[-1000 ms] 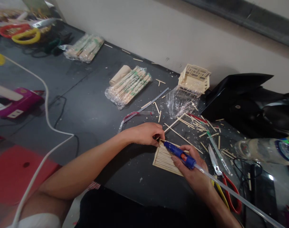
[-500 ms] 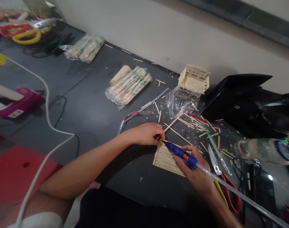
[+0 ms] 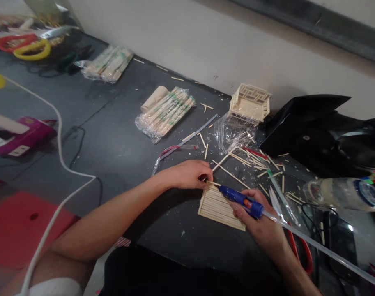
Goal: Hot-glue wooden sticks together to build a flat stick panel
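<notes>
My right hand [image 3: 261, 220] is wrapped round a blue hot glue gun [image 3: 239, 200]. A long clear glue stick [image 3: 325, 250] runs out of its back end. The gun's nose points left over a flat panel of thin wooden sticks [image 3: 219, 207] laid side by side on the dark table. My left hand [image 3: 193, 174] is at the panel's upper left corner, fingers closed in a pinch. A thin wooden stick [image 3: 214, 183] runs from these fingertips along the panel's top edge; the gripped end is hidden.
Loose sticks [image 3: 244, 158], scissors [image 3: 300, 250] and a clear jar [image 3: 338, 193] lie to the right. Behind are a small stick-built box [image 3: 250, 102], a plastic wrapper [image 3: 232, 133] and packed sticks [image 3: 169, 113]. A white cord [image 3: 59, 131] crosses the left side.
My right hand and the glue gun have moved a little right, away from my left fingertips along the panel's top edge. The left hand stays nearly still.
</notes>
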Demonstrator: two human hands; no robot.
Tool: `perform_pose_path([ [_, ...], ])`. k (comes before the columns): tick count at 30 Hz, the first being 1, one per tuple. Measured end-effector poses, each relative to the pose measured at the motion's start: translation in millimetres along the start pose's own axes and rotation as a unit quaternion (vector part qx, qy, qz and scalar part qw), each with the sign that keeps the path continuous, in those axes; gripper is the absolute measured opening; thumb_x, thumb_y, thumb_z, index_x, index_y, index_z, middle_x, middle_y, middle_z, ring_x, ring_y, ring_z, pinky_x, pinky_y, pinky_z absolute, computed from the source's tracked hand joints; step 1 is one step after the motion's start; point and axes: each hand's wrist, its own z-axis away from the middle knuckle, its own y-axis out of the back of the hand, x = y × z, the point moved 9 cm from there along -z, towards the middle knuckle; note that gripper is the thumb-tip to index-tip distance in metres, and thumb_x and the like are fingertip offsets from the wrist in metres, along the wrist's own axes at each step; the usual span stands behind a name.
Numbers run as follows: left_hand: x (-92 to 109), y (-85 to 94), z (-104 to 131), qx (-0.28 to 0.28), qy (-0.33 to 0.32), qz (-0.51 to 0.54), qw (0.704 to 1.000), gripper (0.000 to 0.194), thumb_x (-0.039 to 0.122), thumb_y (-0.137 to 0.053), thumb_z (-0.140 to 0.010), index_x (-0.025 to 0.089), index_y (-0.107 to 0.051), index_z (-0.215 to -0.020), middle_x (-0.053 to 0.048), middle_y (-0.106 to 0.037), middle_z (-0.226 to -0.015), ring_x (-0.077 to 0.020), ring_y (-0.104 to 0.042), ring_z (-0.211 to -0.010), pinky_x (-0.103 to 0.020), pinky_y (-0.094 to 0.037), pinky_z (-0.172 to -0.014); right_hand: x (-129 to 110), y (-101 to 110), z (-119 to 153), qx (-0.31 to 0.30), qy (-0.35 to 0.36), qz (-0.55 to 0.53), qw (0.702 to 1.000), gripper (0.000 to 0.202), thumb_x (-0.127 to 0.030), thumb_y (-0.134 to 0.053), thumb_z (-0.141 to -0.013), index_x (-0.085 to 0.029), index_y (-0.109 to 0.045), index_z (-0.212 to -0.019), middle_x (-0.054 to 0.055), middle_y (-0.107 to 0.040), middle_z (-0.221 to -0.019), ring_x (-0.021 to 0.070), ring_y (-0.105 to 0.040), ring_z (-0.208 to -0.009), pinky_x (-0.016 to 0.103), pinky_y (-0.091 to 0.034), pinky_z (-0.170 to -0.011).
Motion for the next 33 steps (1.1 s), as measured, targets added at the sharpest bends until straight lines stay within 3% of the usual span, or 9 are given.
perform_pose_path([
  [18,0,0.6,0,-0.009,0.009,-0.003,1.000,0.007,0.019,-0.069,-0.081,0.019,-0.069,-0.088,0.001,-0.057,-0.081,-0.0119,-0.054,-0.075,-0.022,-0.040,-0.069,7,32,14,0.068,0.038,0.053,0.996,0.027,-0.051,-0.064,-0.075,-0.026,-0.058,-0.084,-0.001,-0.067,-0.066,0.0169,-0.063,-0.055,0.025,-0.050,-0.051],
  [27,-3,-1.5,0,-0.017,0.009,0.007,1.000,0.009,0.023,-0.065,-0.082,0.019,-0.069,-0.089,0.000,-0.058,-0.084,-0.0122,-0.053,-0.075,-0.023,-0.040,-0.071,28,41,22,0.085,-0.005,0.032,0.996,0.030,-0.052,-0.065,-0.073,-0.026,-0.058,-0.086,-0.001,-0.069,-0.068,0.0187,-0.068,-0.058,0.027,-0.053,-0.054],
  [33,-5,-2.2,0,-0.018,0.008,0.013,1.000,0.012,0.028,-0.062,-0.084,0.020,-0.069,-0.089,0.000,-0.058,-0.086,-0.0131,-0.053,-0.076,-0.025,-0.040,-0.071,36,60,28,0.124,-0.015,0.095,0.988,0.030,-0.054,-0.063,-0.071,-0.027,-0.057,-0.083,-0.001,-0.069,-0.065,0.0202,-0.068,-0.056,0.029,-0.051,-0.053],
])
